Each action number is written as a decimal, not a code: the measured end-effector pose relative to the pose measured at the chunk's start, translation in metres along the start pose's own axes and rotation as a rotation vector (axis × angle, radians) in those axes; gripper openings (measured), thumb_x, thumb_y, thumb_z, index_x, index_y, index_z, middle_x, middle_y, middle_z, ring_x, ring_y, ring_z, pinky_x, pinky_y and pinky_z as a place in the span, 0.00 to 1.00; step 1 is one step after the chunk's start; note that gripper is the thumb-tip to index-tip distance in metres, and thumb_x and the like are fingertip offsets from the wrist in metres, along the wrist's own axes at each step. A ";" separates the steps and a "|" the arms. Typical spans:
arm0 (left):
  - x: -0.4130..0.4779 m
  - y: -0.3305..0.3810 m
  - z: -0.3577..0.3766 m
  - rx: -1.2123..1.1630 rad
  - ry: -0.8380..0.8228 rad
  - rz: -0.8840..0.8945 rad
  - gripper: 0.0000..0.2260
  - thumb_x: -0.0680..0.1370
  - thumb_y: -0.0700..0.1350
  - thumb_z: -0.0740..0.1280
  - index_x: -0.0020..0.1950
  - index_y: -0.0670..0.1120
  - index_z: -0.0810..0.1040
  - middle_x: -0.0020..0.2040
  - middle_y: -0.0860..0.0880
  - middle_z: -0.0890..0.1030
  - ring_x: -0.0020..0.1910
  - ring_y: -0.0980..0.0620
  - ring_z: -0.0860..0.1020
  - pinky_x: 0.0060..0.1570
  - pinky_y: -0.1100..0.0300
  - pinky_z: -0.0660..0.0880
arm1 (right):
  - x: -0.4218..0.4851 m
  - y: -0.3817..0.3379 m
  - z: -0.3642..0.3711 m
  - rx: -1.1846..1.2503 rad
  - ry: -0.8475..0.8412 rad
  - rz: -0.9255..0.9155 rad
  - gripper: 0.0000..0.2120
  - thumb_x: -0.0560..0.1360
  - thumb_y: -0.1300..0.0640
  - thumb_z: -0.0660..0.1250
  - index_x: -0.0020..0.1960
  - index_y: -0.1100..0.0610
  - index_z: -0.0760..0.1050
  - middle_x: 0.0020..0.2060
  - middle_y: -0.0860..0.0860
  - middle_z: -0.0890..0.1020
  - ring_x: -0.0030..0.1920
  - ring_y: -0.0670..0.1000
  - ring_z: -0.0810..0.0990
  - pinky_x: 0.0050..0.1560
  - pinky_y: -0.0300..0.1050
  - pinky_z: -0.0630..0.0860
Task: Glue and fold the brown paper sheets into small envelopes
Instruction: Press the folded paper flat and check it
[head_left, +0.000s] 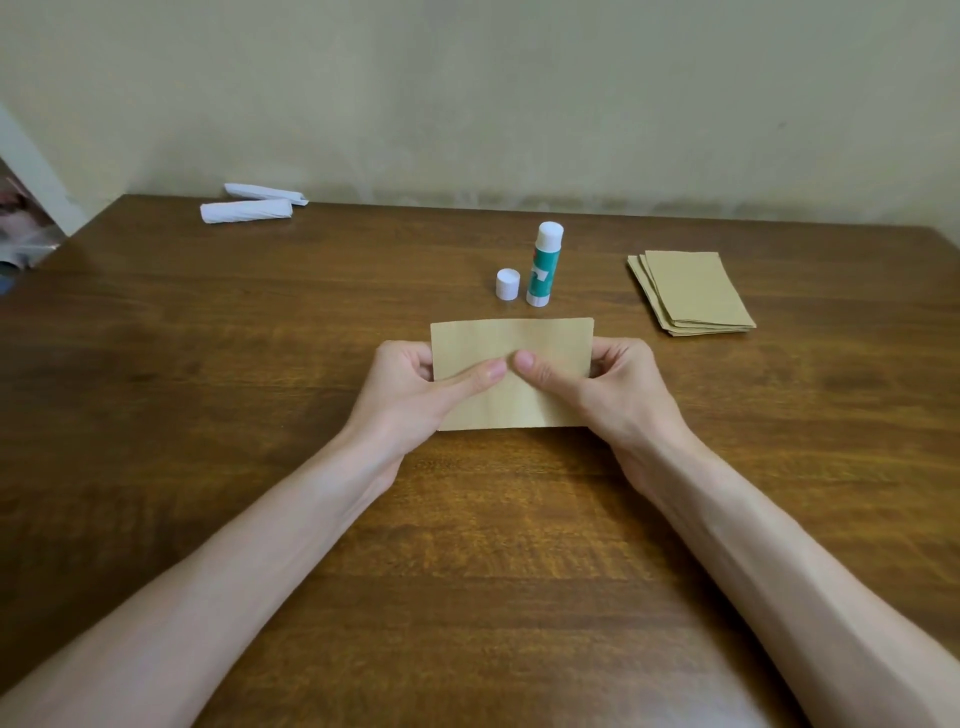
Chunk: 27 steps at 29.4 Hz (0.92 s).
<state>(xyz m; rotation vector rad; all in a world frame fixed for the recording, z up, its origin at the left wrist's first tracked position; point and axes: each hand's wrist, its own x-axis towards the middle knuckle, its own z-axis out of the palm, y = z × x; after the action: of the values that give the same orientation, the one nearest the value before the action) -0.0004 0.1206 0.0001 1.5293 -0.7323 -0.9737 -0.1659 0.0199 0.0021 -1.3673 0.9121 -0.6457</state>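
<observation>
On wooden table (208, 364) centre, left hand (410, 387) and right hand (605, 384) both pinching brown paper sheet (511, 345) by its side edges, thumbs pressing its middle, uncapped glue stick (543, 265) and cap (507, 284) standing just behind, brown sheet stack (693, 293) lying right.

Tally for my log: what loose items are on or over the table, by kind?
brown sheet, pinched by left hand and right hand: 1
stack of brown sheets: 1 (number of sheets unclear)
glue stick: 1
loose white cap: 1
white paper rolls: 2
Total: 6
</observation>
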 end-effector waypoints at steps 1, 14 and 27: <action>0.000 0.000 0.000 -0.008 -0.010 -0.002 0.12 0.74 0.48 0.79 0.56 0.47 0.87 0.51 0.51 0.89 0.53 0.56 0.86 0.61 0.51 0.81 | 0.000 0.000 0.000 -0.008 0.023 -0.004 0.13 0.72 0.52 0.81 0.54 0.55 0.87 0.47 0.48 0.90 0.49 0.48 0.89 0.49 0.43 0.83; 0.003 0.003 -0.006 -0.014 0.001 -0.010 0.12 0.77 0.47 0.76 0.57 0.44 0.86 0.51 0.47 0.89 0.53 0.52 0.87 0.63 0.48 0.80 | 0.003 -0.009 -0.015 0.008 -0.001 0.074 0.14 0.73 0.52 0.79 0.56 0.56 0.87 0.46 0.51 0.90 0.48 0.50 0.89 0.44 0.43 0.84; 0.005 0.002 -0.010 -0.027 -0.010 0.053 0.11 0.82 0.44 0.70 0.63 0.44 0.84 0.54 0.48 0.88 0.56 0.52 0.86 0.63 0.50 0.80 | 0.005 -0.008 -0.019 0.026 0.053 0.046 0.10 0.75 0.54 0.78 0.52 0.60 0.87 0.46 0.54 0.90 0.49 0.51 0.89 0.55 0.51 0.85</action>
<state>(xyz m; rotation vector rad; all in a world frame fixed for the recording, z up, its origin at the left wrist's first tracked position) 0.0110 0.1208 0.0017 1.4751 -0.7602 -0.9492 -0.1784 0.0050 0.0099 -1.3074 0.9711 -0.6589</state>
